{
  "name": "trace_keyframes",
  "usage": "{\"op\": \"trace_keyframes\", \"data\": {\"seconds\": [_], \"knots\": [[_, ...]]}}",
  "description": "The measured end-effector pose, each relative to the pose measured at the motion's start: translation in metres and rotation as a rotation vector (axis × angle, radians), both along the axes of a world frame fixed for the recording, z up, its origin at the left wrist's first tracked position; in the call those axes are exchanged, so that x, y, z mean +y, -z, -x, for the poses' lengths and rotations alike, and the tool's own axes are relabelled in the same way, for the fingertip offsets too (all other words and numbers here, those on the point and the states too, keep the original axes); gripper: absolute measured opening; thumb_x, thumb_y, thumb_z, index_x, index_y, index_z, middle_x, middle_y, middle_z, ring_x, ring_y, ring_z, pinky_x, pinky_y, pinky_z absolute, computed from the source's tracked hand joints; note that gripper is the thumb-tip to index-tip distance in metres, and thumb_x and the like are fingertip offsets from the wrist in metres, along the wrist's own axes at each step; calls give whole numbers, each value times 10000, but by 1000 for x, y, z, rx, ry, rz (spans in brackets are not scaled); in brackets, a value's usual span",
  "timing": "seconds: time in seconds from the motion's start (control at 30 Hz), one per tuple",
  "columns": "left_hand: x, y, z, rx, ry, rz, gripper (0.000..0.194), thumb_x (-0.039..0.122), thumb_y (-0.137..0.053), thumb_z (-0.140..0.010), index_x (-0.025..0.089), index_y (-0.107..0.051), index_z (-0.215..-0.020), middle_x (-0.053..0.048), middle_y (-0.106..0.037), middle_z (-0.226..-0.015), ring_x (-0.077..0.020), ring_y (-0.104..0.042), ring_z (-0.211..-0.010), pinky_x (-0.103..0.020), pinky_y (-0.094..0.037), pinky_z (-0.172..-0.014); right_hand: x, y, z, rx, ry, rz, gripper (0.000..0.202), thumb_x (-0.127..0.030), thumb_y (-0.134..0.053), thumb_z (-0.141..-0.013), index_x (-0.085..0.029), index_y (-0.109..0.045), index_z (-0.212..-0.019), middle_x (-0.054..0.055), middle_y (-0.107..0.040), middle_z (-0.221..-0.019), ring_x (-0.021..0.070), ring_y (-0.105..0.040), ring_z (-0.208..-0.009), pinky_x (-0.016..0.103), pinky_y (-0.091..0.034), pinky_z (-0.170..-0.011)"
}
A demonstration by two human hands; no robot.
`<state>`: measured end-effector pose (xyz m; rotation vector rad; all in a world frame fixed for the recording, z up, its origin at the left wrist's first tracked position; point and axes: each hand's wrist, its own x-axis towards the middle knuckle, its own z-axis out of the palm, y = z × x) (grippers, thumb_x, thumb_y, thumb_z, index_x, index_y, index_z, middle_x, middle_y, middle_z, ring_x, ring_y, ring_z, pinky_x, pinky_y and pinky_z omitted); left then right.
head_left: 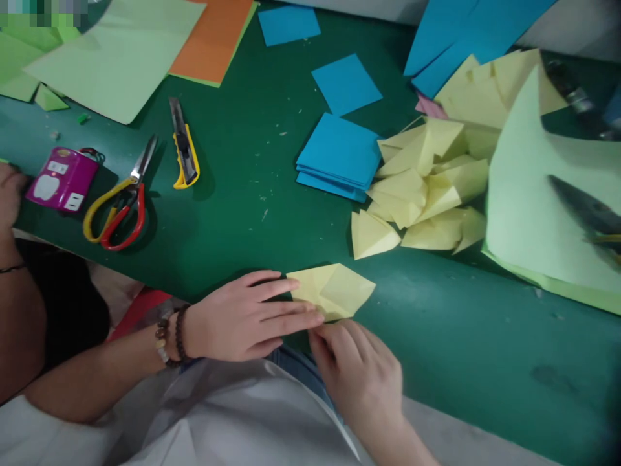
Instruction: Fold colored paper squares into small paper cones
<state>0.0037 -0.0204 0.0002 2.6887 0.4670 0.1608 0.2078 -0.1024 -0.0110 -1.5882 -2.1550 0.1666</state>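
A partly folded sheet of pale yellow paper (349, 291) lies at the front edge of the green table. My left hand (242, 317) rests flat over its left side, fingers stretched out and pressing on it. At the paper's lower edge, my right hand (361, 369) is closed in a pinch, its fingertips close to the left fingertips. The right fingers partly hide that edge of the paper. Just beyond the sheet is a pile of folded yellow paper pieces (427, 188), and a stack of blue paper squares (339, 155) sits beside that pile.
To the left lie scissors (127, 200) with yellow and red handles, a yellow utility knife (185, 152) and a purple box (63, 180). Green sheets (121, 58) and orange paper (213, 39) are at the back left. Light green paper (548, 213) lies right. Another person's arm (14, 291) shows far left.
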Motion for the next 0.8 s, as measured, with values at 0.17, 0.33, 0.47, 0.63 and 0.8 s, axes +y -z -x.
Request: {"op": "trace_keyframes", "data": {"seconds": [0.17, 0.33, 0.47, 0.63, 0.8], "knots": [[0, 0, 0, -22, -7, 4, 479, 307, -457, -975, 215, -404, -1442, 39, -534, -1419, -223, -390, -1339, -401, -270, -1135, -5, -2, 11, 113, -68, 33, 225, -161, -542, -914, -198, -568, -694, -24, -540, -562, 116, -493, -520, 279, -367, -514], [1, 0, 2, 24, 17, -31, 456, 330, -460, -978, 264, -430, -1429, 28, -512, -1439, -218, -393, -1354, -398, -291, -1131, 5, -10, -28, 172, -13, -122, 194, -74, -643, -826, -213, -641, -961, 7, -691, -782, 126, -629, -673, 265, -501, -650], [4, 1, 6, -15, 63, -50, 357, 391, -493, -964, 244, -594, -1273, 13, -543, -1410, -235, -408, -1351, -400, -305, -1133, 22, -9, -68, -148, -21, -176, 358, -61, -683, -788, -174, -633, -1125, 141, -669, -1106, 202, -658, -808, 350, -527, -758], [15, -1, 12, -79, 97, -57, 315, 415, -500, -959, 184, -684, -1067, -24, -620, -1317, -238, -384, -1382, -419, -269, -1169, 35, -7, -76, -176, -223, -206, 283, -81, -667, -814, -207, -658, -1067, 151, -628, -1216, 284, -632, -1034, 400, -529, -793], [21, -4, 13, -38, 57, -76, 417, 525, -542, -911, 229, -642, -1187, -67, -604, -1323, -293, -394, -1375, -496, -298, -1143, 29, -13, -67, -138, -374, -163, 185, -94, -584, -879, -212, -696, -967, 106, -682, -1167, 265, -612, -1113, 391, -517, -834]]}}
